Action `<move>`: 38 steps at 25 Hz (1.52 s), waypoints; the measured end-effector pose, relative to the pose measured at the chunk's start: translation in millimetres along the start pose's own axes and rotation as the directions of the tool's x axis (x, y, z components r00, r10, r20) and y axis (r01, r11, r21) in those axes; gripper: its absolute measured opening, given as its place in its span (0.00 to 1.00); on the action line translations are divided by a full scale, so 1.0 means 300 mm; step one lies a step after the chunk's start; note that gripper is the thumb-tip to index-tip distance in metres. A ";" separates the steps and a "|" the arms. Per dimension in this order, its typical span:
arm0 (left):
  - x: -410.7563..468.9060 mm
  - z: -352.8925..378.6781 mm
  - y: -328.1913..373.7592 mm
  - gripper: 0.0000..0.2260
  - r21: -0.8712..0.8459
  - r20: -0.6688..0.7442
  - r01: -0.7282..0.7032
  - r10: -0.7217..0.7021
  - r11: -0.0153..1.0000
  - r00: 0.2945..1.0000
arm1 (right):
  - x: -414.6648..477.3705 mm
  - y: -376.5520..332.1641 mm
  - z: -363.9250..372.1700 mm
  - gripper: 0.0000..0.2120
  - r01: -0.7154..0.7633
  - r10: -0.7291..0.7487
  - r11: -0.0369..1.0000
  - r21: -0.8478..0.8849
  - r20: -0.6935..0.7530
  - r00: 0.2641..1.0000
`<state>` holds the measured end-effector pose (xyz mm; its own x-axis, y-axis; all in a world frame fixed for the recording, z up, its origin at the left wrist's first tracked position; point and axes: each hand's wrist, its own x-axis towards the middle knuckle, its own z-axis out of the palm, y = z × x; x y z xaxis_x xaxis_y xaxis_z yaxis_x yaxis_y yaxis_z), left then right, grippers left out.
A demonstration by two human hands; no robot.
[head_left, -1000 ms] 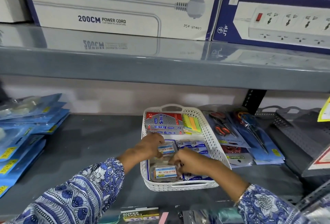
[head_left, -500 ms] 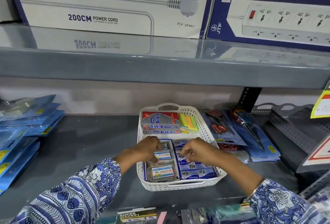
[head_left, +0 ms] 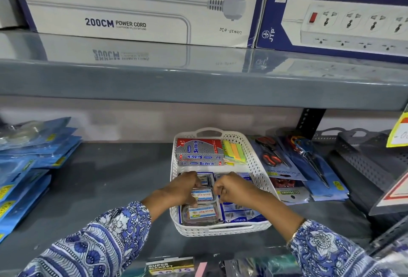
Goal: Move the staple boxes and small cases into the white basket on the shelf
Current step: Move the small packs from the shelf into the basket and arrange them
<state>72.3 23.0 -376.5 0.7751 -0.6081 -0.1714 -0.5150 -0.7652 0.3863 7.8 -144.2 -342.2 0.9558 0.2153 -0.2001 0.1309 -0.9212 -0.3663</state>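
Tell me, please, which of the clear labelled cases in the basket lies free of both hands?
The clear case nearest the basket's front rim; the one behind it sits between the left hand and right hand.

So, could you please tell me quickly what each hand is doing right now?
Left hand: closed on the middle clear case in the white basket.
Right hand: curled shut; holding anything cannot be told.
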 end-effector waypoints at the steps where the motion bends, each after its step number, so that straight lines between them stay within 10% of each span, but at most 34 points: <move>1: -0.002 -0.003 -0.002 0.24 0.004 0.001 -0.004 0.004 1.000 1.000 | 0.000 -0.007 0.010 0.09 0.016 -0.016 1.000 -0.008 0.010 1.000; 22: -0.077 -0.031 0.052 0.01 -0.033 0.025 -0.024 0.024 0.999 0.999 | -0.042 -0.064 0.043 0.06 0.085 -0.071 0.987 -0.136 0.102 0.992; 27: -0.119 -0.002 0.060 0.07 0.068 0.246 -0.111 0.091 0.992 0.965 | -0.046 -0.054 0.057 0.08 0.095 -0.066 0.980 -0.173 0.167 0.984; 38: -0.041 -0.038 0.032 0.05 0.165 0.129 -0.077 0.056 0.983 0.990 | 0.048 -0.046 0.036 0.05 0.053 -0.044 0.992 -0.113 0.079 0.996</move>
<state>62.1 25.5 -360.4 0.6916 -0.6719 -0.2651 -0.6263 -0.7407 0.2434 16.9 -124.9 -349.9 0.9254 0.2806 -0.2549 0.2102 -0.9393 -0.2711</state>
